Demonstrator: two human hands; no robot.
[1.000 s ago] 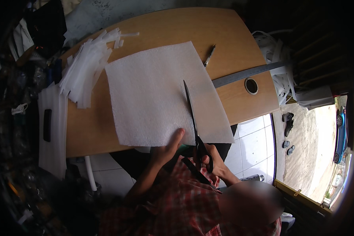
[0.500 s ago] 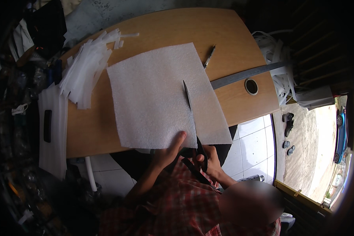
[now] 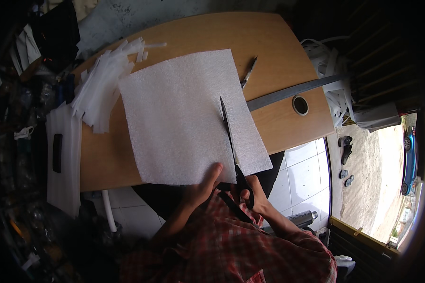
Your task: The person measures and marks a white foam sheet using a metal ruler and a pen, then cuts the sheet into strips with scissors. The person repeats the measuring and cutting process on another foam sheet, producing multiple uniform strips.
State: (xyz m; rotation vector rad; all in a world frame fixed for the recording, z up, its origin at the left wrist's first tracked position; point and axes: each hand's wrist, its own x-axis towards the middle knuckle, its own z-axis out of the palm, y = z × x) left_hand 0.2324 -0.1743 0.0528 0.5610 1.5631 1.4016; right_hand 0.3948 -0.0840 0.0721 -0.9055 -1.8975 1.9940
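A white foam sheet (image 3: 174,118) lies over the table, its near edge reaching past the table edge toward me. My left hand (image 3: 204,189) pinches that near edge, thumb on top and fingers hidden underneath. In my right hand (image 3: 259,194) are black-handled scissors (image 3: 228,127), the handles spread apart. One long blade lies over the sheet, pointing away from me; the other is hidden below the foam. A slit runs up from the near edge along the blade, with a narrower piece of foam to its right.
White foam strips (image 3: 101,85) are heaped at the table's (image 3: 264,37) left, beside a hanging white sheet with a dark slot (image 3: 57,153). A pen (image 3: 249,73), a grey metal ruler (image 3: 293,92) and a round cable hole (image 3: 300,105) are right. A metal bottle (image 3: 303,218) is below.
The foam sheet has shifted slightly left, and its right-hand piece has drawn closer to the blade. Both hands stay near the same place. The metal bottle shows more fully.
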